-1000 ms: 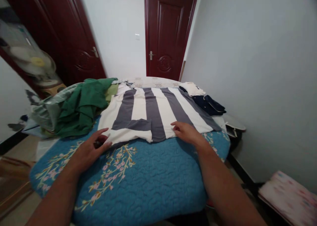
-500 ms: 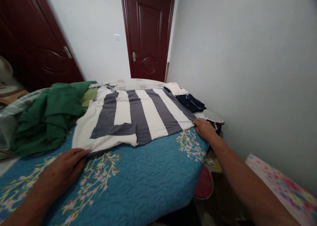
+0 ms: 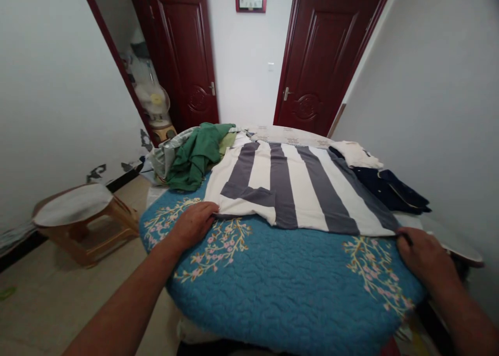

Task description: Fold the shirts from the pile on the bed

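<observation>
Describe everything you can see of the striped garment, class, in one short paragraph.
The striped garment has broad grey and off-white bands and looks like soft, thin fabric. It lies spread out, mostly flat with slight wrinkles; a flap, perhaps a sleeve, lies at its near left part. Beneath is a blue quilted cloth. Green fabric lies to its left, dark clothing to its right. The left hand and right hand are at its near corners; whether they pinch is unclear.

Laid on the table (image 3: 307, 132): blue flowered quilt (image 3: 288, 283), striped garment (image 3: 307, 189) upon it, heaped green cloth (image 3: 198, 153) left, folded clothes (image 3: 393, 189) right.
</observation>
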A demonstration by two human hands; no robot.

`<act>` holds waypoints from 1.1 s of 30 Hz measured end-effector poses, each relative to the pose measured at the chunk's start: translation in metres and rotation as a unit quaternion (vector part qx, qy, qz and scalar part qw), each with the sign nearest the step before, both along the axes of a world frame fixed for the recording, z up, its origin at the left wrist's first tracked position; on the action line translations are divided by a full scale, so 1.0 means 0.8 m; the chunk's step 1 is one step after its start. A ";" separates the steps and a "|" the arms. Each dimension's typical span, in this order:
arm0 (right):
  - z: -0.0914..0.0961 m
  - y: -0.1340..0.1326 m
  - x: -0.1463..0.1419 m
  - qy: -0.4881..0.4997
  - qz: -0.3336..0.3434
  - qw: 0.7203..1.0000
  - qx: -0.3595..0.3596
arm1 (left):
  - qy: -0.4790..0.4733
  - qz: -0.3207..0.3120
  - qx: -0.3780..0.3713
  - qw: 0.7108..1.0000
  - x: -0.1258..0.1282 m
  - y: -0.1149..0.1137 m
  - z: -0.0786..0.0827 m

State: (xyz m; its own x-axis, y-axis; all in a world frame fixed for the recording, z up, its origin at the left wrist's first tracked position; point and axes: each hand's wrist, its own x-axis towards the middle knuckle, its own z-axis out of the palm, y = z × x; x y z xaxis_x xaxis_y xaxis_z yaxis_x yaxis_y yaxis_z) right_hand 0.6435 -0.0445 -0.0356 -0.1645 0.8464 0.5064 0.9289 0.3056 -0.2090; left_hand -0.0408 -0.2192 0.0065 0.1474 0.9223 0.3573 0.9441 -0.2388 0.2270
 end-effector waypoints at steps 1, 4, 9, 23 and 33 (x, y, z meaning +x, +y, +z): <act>0.002 0.000 -0.001 0.008 -0.007 1.000 -0.011 | 0.001 0.002 0.000 1.000 0.000 0.001 0.000; 0.006 0.001 -0.003 0.024 -0.025 0.999 -0.028 | -0.004 0.013 -0.002 1.000 -0.003 0.005 0.002; 0.009 -0.005 0.001 0.056 -0.054 0.997 -0.022 | -0.031 0.041 0.017 0.999 -0.018 0.012 0.003; 0.071 -0.054 0.047 0.168 -0.005 0.978 -0.123 | -0.073 0.059 -0.073 0.993 -0.045 -0.051 0.051; 0.111 -0.017 0.043 0.246 -0.027 0.959 -0.141 | -0.099 0.056 -0.082 0.990 -0.052 -0.038 0.097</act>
State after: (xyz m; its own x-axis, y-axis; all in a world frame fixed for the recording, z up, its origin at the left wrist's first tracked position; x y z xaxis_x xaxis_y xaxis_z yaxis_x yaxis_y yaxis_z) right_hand 0.6781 -0.0580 0.0528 0.0834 0.9617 0.2611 0.7094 0.1267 -0.6933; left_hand -0.0826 -0.2499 0.0840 -0.0163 0.9770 0.2127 0.8954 -0.0804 0.4379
